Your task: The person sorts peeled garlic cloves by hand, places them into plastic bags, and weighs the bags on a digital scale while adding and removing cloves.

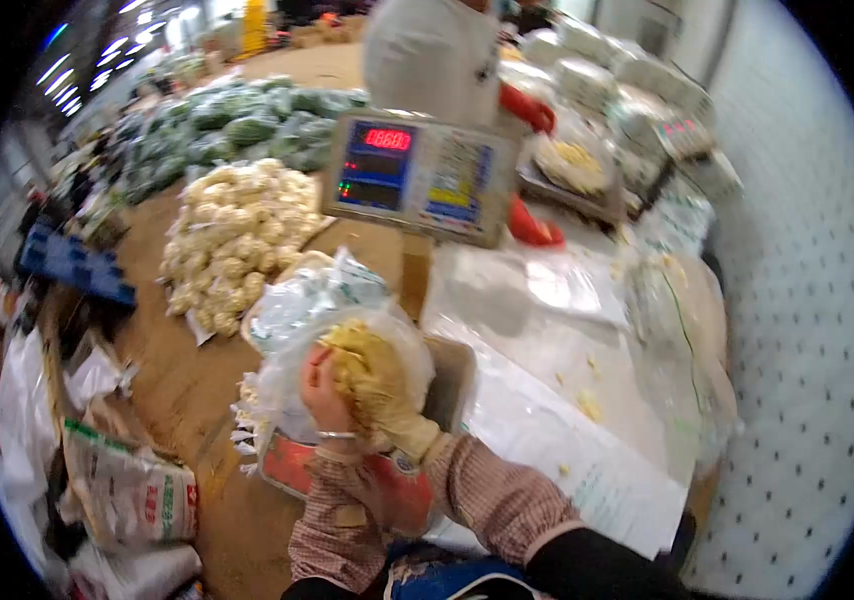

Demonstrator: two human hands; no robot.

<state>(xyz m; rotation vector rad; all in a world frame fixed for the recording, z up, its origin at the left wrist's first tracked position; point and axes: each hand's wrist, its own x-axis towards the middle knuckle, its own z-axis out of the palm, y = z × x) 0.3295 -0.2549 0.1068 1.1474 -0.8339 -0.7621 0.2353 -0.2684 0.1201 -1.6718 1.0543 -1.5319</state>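
My left hand (324, 398), bare with a bracelet at the wrist, has its fingers bent together at the near side of a clear plastic bag (282, 385). It seems to pinch the bag, though the fingertips are partly hidden. Right beside it, my right hand (377, 385) wears a yellowish glove and lies over the bag's mouth. Its fingers are blurred and blend with pale yellow stuff there. Beneath the bag is a weighing scale with a metal pan (452, 375) and a red base (292, 463). Its lit display (387, 140) stands behind, with red digits.
Cream-coloured filled bags (242, 230) are heaped beyond the scale, and green bagged produce (237, 120) farther back. White plastic sheeting (547, 400) with yellow scraps covers the right side. Opposite, a person in red gloves (535, 225) stands near another scale (587, 190). Printed sacks (132, 490) lie left.
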